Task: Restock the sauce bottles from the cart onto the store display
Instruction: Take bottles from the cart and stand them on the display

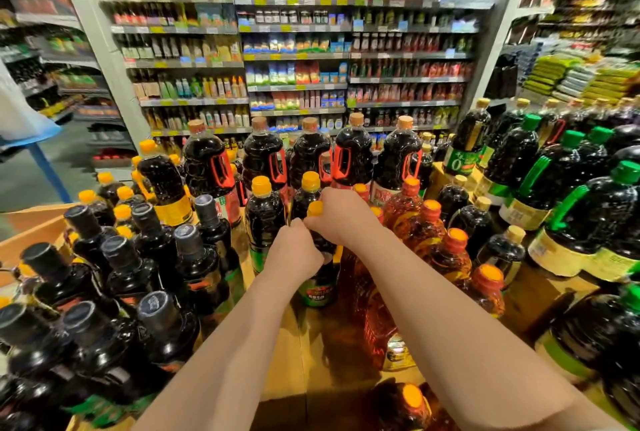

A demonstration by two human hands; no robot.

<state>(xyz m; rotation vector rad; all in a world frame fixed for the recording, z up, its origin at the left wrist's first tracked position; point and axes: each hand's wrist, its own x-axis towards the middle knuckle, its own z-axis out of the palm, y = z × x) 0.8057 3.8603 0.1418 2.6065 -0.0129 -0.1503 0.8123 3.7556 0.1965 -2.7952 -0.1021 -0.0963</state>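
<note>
Both hands hold one yellow-capped bottle (pixel 320 278) over the cardboard display (pixel 287 354): left hand (pixel 294 250) wrapped round its shoulder, right hand (pixel 337 216) round its neck. Best lowered upright into the gap behind its yellow-capped neighbours, label forward.

Both forearms are bare from the lower edge of the view up to the fingers (pixel 313 223), with no sleeve showing. The left hand (pixel 294 252) and right hand (pixel 341 216) wear no glove, ring, watch or band.
</note>
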